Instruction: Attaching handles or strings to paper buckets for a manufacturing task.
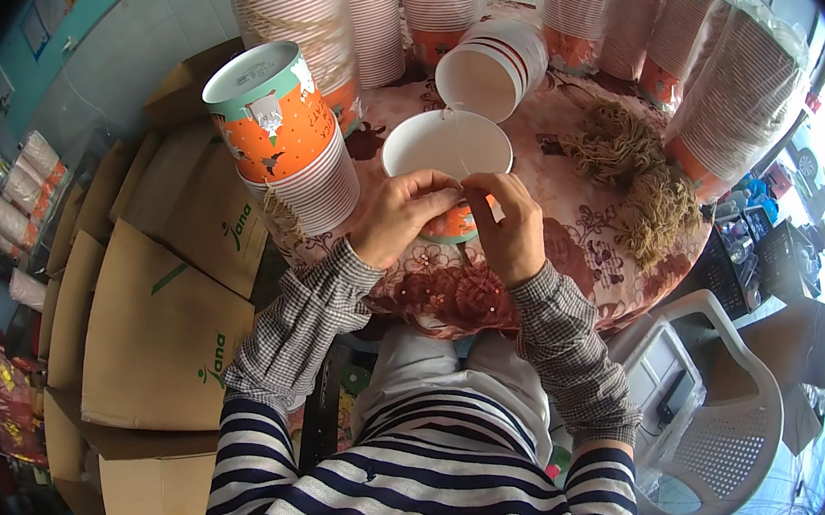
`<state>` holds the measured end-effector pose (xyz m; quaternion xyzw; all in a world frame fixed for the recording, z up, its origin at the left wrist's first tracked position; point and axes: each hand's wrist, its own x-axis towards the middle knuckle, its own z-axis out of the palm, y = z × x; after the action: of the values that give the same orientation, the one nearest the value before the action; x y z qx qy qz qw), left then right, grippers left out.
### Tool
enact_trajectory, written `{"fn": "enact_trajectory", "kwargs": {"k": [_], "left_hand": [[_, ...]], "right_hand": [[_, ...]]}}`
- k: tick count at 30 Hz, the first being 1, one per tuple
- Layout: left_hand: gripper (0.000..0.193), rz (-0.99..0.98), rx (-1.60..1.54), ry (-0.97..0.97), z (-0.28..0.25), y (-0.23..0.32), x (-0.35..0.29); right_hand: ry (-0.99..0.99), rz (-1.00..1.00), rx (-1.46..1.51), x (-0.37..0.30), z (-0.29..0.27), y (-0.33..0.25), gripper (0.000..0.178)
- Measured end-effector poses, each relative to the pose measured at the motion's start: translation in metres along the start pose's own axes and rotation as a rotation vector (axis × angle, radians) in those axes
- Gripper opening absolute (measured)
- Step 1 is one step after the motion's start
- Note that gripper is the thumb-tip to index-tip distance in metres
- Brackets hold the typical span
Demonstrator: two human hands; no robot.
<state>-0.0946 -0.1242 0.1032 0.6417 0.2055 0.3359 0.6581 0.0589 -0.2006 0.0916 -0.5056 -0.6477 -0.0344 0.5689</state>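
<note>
A white-lined paper bucket (422, 143) with an orange printed outside stands on the table in front of me. A thin piece of twine (463, 165) is attached at its far rim and runs across the mouth. At the near rim, my left hand (402, 216) and my right hand (510, 226) meet with fingertips pinched on the twine. The fingers partly hide the twine and the near rim. Beyond it, a short nested row of white buckets (482, 74) lies on its side. To the left stands an upside-down stack of orange buckets (279, 138), twine hanging at its side.
A floral cloth covers the round table (449, 297). Tan twine (642, 181) lies heaped at the right. Tall plastic-wrapped bucket stacks (742, 91) line the far edge. Cardboard boxes (163, 332) fill the left side, and a white plastic chair (726, 431) stands at the right.
</note>
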Motion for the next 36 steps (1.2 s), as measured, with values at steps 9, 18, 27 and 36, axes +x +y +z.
{"fn": "enact_trajectory", "kwargs": {"k": [9,18,27,36], "left_hand": [[0.02,-0.266,-0.485,-0.093,-0.009,0.003,0.002],[0.018,-0.11,-0.287,0.027,0.006,-0.001,-0.009],[0.02,0.355,0.339,0.183,0.015,-0.031,-0.018],[0.029,0.267,0.523,0.238,0.017,-0.015,-0.014]], "right_hand": [[-0.014,0.034,0.136,0.0,-0.003,-0.006,0.021],[0.036,-0.12,-0.02,0.002,-0.002,0.0,0.014],[0.087,-0.05,-0.107,0.006,0.005,0.008,0.008],[-0.046,0.036,-0.064,0.009,0.005,0.0,0.007]]}}
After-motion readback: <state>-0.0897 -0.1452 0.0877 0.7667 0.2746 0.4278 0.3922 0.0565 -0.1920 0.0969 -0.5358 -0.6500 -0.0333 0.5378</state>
